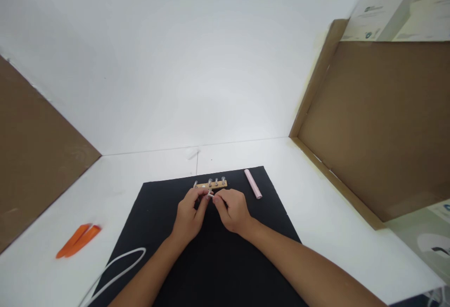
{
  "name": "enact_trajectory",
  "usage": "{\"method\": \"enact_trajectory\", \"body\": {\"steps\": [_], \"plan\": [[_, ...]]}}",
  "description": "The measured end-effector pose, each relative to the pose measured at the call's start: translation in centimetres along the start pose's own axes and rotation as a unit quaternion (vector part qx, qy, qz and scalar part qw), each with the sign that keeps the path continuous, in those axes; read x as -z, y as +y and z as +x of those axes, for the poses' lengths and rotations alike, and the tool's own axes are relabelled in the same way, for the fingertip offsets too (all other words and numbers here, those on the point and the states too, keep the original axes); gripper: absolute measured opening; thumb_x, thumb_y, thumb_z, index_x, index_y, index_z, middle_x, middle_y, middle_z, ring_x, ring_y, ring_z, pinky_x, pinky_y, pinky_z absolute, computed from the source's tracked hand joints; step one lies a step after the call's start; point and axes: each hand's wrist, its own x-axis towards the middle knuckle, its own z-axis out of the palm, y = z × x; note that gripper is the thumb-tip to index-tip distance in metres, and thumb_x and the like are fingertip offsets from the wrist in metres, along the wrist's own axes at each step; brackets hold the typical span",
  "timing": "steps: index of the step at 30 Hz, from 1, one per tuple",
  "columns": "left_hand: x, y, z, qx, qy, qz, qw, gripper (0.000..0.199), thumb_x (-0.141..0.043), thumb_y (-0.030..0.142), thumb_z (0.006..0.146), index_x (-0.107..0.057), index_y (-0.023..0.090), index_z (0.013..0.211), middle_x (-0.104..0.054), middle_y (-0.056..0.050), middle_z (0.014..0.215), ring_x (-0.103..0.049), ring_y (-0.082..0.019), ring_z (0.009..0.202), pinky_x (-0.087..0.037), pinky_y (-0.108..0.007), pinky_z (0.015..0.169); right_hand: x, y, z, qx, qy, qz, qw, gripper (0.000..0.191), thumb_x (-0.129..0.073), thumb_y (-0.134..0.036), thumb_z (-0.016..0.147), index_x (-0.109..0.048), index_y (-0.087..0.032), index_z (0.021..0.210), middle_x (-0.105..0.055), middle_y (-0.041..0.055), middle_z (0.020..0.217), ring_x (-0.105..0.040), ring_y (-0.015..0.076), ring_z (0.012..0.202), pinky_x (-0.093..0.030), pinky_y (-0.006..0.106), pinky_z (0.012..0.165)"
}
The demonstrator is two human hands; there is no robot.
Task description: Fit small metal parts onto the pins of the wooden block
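In the middle of the black mat, my left hand (191, 211) and my right hand (232, 211) meet with fingertips pinched. Between them shows a thin, short white stick-like piece (211, 195). My right thumb and fingers close on its right end, and my left fingertips pinch its left end; its exact kind is too small to tell. Just beyond the fingers lies a narrow wooden strip (221, 184) bearing several small upright pieces with clear tops (223, 180). My left fingers hide part of the strip.
On the mat (158, 204), a pale pink cylinder (253, 183) lies to the right. A white cable (119, 274) loops over the left edge. Two orange strips (79, 240) rest on the white table. A white wall (197, 63) and brown panels (379, 124) surround the workspace.
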Motion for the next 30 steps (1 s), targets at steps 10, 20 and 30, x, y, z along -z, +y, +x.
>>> {"method": "enact_trajectory", "body": {"steps": [10,20,30], "plan": [[0.0,0.16,-0.05,-0.032,-0.012,0.017,0.999,0.017,-0.049,0.03,0.092,-0.063,0.021,0.095,-0.066,-0.004,0.088,-0.061,-0.016,0.077,-0.05,-0.028,0.071,-0.09,0.13,0.02,-0.023,0.014,-0.017,0.999,0.034,-0.038,-0.029,0.098,-0.062,-0.018,0.077,-0.066,0.0036,0.065,-0.058,0.0149,0.059,-0.037,0.027,0.059],[-0.01,0.19,-0.03,-0.012,-0.008,0.002,1.0,0.017,-0.05,0.03,0.092,-0.064,0.021,0.097,-0.068,-0.004,0.091,-0.062,-0.017,0.081,-0.05,-0.028,0.074,0.02,0.1,0.06,-0.058,0.032,-0.009,0.998,0.033,-0.038,-0.028,0.098,-0.061,-0.018,0.076,-0.064,0.0029,0.064,-0.059,0.0144,0.058,-0.037,0.025,0.058],[0.01,0.09,-0.05,-0.015,-0.011,0.002,1.0,0.015,-0.049,0.027,0.092,-0.063,0.021,0.097,-0.067,-0.003,0.09,-0.062,-0.016,0.08,-0.049,-0.027,0.072,0.11,-0.06,-0.03,0.01,-0.009,-0.002,1.0,0.032,-0.037,-0.027,0.096,-0.061,-0.018,0.076,-0.065,0.0039,0.067,-0.057,0.0156,0.061,-0.038,0.028,0.062]]}}
